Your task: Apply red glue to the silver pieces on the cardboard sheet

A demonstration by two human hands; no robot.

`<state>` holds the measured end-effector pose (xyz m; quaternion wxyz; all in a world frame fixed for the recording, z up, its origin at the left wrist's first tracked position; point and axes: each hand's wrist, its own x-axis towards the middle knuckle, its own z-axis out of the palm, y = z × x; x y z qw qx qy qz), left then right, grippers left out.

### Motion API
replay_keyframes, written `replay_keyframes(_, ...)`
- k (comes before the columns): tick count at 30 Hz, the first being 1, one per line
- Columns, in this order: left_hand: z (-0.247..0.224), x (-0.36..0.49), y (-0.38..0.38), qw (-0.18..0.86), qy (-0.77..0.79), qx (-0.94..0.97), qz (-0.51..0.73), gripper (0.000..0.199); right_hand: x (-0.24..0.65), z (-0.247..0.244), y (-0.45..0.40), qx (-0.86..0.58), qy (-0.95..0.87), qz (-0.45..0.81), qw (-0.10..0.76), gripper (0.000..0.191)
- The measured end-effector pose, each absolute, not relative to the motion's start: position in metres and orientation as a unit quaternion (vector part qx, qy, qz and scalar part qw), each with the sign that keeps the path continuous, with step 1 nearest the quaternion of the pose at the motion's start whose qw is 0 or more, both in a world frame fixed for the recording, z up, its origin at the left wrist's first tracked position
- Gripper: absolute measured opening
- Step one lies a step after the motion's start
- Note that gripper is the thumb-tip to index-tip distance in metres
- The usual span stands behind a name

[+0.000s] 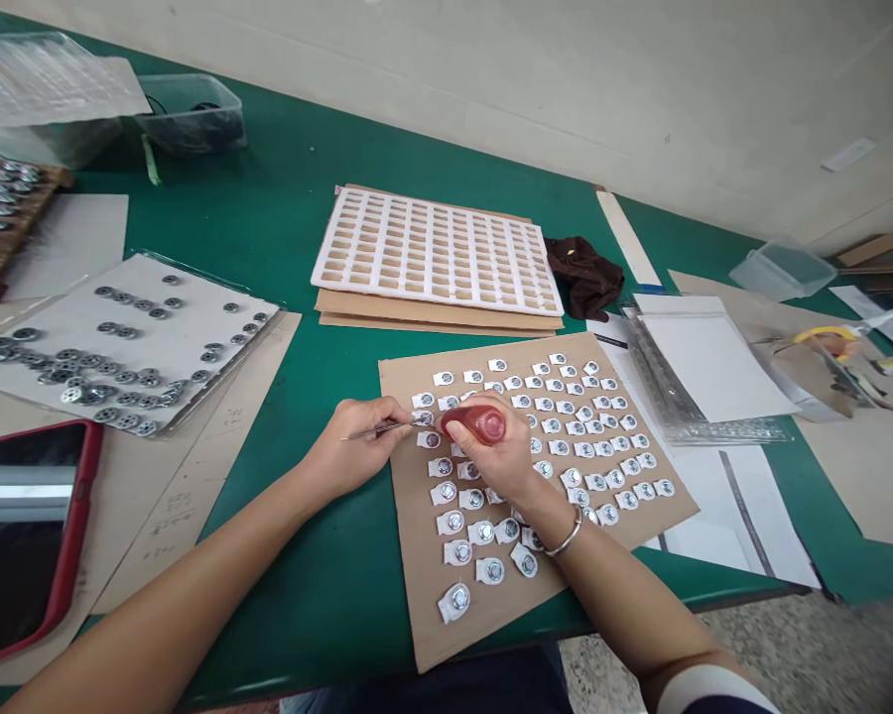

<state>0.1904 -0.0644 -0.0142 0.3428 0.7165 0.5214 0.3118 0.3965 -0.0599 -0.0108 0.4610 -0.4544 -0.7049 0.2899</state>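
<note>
Rows of small round metal parts on white tabs (457,552) lie on a brown cardboard sheet (432,635). At the sheet's upper left edge my left hand (361,441) pinches thin metal tweezers (357,434), whose tip is at one of the tabs. My right hand (502,451) is wrapped round a red bottle (483,424), its rounded end facing up and its other end hidden, just right of the tweezers' tip. Several tabs are covered by my right hand and forearm.
Behind the cardboard lies a white grid tray (439,253) beside a dark cloth (584,278). Loose metal discs (126,372) lie on a sheet at left, near a red-edged phone (26,535). Plastic bags with white cards (706,357) are at right.
</note>
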Motion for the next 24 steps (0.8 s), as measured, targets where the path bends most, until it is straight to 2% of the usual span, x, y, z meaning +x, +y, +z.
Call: replay_keyframes(24,-0.0158,0.1898,-0.0641,0.343,0.521,0.713,0.319,0.015,0.3952,-0.0098,-0.0601,-0.450,-0.710,0.282,0.462,0.018)
